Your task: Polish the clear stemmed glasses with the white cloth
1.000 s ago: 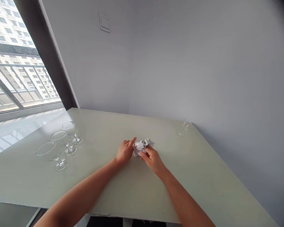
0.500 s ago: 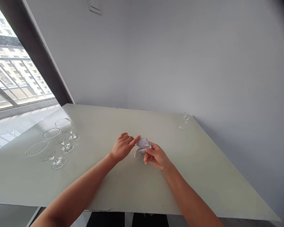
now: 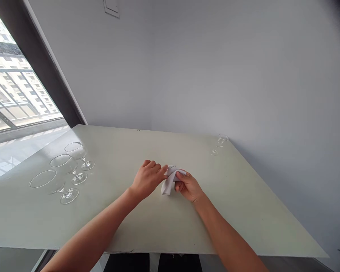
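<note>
Over the middle of the table, a crumpled white cloth [image 3: 167, 185] spans the gap between my two hands, one end hanging down. My right hand [image 3: 188, 186] is closed on its right side, the thumb pressing the fabric and the other fingers curled beneath. At the cloth's left edge, my left hand [image 3: 149, 177] pinches it with bent fingers, its back turned up. Whether the folds wrap another object, I cannot tell.
Three clear stemmed glasses stand in a row on the left: a near one [image 3: 69, 196], a middle one [image 3: 79, 178] and a far one [image 3: 87, 165]. Another small clear glass [image 3: 222, 141] is at the far right corner. Grey walls border the pale table [image 3: 243, 211].
The cloth has been folded over and more of it hangs down. My left index finger, stretched out before, is now bent against it. My right thumb has shifted onto the cloth's upper fold.
</note>
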Available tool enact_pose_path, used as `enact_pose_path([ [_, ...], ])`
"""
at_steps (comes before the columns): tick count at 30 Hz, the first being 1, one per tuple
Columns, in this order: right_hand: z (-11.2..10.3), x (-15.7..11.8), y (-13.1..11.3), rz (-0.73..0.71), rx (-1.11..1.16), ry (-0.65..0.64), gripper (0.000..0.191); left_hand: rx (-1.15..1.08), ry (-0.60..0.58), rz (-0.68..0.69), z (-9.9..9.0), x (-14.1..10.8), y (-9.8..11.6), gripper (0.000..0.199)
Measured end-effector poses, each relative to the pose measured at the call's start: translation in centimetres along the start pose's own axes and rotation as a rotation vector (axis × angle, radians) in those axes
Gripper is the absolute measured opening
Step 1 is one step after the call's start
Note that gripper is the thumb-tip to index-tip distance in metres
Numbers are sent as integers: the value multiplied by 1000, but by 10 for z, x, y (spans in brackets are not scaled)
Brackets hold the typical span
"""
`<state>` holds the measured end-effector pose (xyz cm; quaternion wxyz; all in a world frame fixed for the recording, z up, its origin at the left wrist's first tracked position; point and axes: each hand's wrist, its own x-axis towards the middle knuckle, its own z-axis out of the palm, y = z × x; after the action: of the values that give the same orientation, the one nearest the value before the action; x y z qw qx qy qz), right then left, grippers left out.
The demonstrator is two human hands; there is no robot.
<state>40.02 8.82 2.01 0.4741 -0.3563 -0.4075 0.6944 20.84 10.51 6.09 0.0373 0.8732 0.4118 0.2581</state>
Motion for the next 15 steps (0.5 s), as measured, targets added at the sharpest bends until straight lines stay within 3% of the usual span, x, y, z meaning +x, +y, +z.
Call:
enact_pose_path([
  [2, 0, -2, -3, -7, -40, -59, 25, -7, 4, 14, 1, 0, 0, 30],
  [4, 4, -8, -11, -2, -189, -180, 22, -138, -90, -75, -1, 0, -6, 30],
  [8, 15, -22, -25, 18, -396, -342, 15, -619, -541, -249, -9, 2, -26, 36],
  [10, 15, -23, -25, 11, -423, -323, 15, -739, -653, -263, -9, 3, -29, 44],
  [12, 9, -18, -20, 13, -404, -265, 20, -653, -567, -267, -6, 3, -23, 48],
  [15, -2, -5, -8, 38, -225, -119, 27, -188, -251, -113, -1, 1, -4, 35],
])
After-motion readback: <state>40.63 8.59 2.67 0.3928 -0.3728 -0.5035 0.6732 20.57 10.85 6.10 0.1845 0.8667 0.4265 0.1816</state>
